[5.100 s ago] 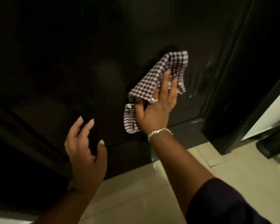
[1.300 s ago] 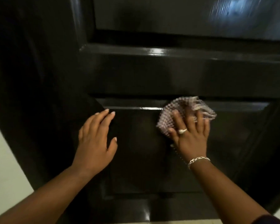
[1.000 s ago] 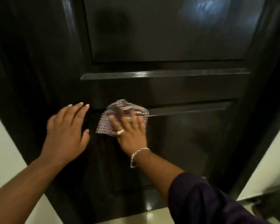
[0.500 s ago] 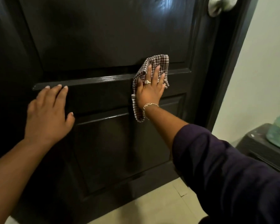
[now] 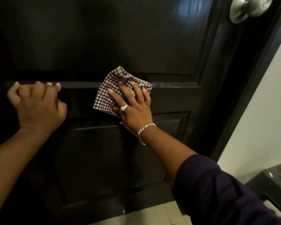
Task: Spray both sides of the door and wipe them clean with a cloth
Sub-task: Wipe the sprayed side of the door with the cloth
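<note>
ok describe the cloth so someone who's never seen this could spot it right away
Start at the dark panelled door that fills the view, and find the horizontal rail across its middle. The checked cloth is flat against that rail, pressed under the spread fingers of the right hand, which wears a ring. It is the only pale, patterned thing on the door.

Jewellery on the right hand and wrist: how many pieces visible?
2. A ring on one finger of the right hand, and a bracelet on the wrist. More may be hidden underneath.

Right hand [image 5: 133,108] spread flat; left hand [image 5: 37,108] braced (fingers bent).
</note>
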